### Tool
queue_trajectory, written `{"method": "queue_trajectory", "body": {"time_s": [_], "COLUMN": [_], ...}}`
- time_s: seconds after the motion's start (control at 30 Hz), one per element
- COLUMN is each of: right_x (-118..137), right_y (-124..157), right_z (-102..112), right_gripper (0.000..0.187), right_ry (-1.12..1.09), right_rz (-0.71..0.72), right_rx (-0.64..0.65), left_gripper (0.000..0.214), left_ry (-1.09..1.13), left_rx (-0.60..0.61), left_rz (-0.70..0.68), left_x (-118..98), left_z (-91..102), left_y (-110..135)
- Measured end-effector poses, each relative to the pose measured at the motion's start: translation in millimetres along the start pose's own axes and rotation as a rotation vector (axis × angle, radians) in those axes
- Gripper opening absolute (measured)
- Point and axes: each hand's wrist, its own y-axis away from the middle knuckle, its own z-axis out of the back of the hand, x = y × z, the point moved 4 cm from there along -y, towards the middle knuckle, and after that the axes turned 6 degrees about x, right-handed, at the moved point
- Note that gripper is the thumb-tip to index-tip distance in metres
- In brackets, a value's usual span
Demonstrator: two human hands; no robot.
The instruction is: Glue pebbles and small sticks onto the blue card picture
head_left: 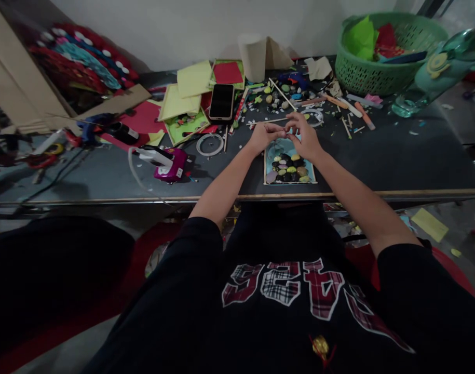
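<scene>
My left hand (265,136) and my right hand (304,136) meet fingertip to fingertip over the far end of a small framed picture. Both are closed in a pinch; whatever lies between the fingertips is too small and too hidden to name. Beneath them, the blue picture panel (274,150) lies flat near the table's front edge, edged with thin wooden sticks. Black, yellow, green and purple pebbles (288,169) cover its near half. Part of the panel's far end is hidden by my hands.
Loose pebbles (278,98) and scraps lie beyond my hands. A phone (221,102), paper cards (194,78) and a tape roll (209,145) are to the left, with a purple power adapter (171,165). A green basket (362,70) and bottle (428,78) stand at right.
</scene>
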Motion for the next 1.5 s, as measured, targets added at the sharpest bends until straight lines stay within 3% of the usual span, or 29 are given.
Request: {"method": "queue_trajectory", "body": {"time_s": [0.6,0.73,0.87,1.1,1.5], "right_x": [-5,-4,-2,-2,-10], "right_y": [1,0,0,0,1], "right_z": [-8,-4,0,-2,-2], "right_gripper": [0.037,0.049,0.047,0.04,0.037], "right_ry": [-0.055,-0.035,0.023,0.06,0.058], "right_rz": [0.054,0.07,0.061,0.093,0.035], "right_rx": [0.087,0.033,-0.039,-0.024,-0.01], "left_gripper": [0.019,0.03,0.044,0.032,0.031], "left_ry": [-0.04,-0.006,0.026,-0.09,-0.102], "left_rx": [0.054,0.091,0.163,0.145,0.133], "left_rz": [-0.027,-0.085,-0.161,-0.156,-0.135], "left_x": [6,6,4,8,16], "left_z": [2.0,3.2,1.5,2.8,5.2], "left_y": [-2,-2,-3,-5,-9]}}
